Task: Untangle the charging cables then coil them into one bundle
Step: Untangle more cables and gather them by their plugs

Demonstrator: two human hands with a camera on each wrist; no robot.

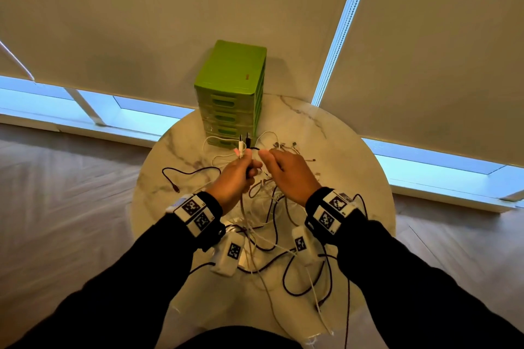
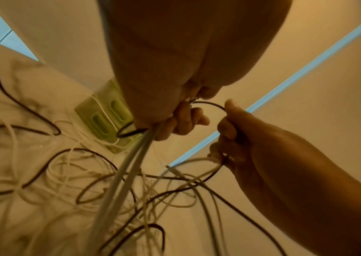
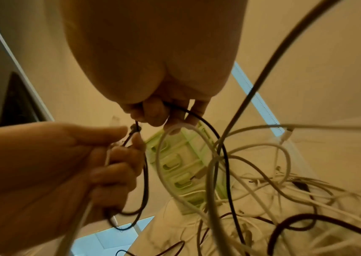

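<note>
Sorting has begun, coiling has not: a few plug ends are gathered, most of the cable is still a heap.

From my seat, left to right: my left hand (image 1: pixel 236 176) is fisted round a small sheaf of white and black charging cables (image 1: pixel 263 238), plugs poking up above the thumb; my right hand (image 1: pixel 289 171), just beside it, pinches a thin black cable (image 2: pixel 210 104) that arcs across from the left fist. The rest sprawls loose and crossed on the marble table (image 1: pixel 354 178) below and between my wrists, trailing over the near edge, with the green drawer unit (image 1: pixel 231 93) beyond. No coil exists yet, I judge.
</note>
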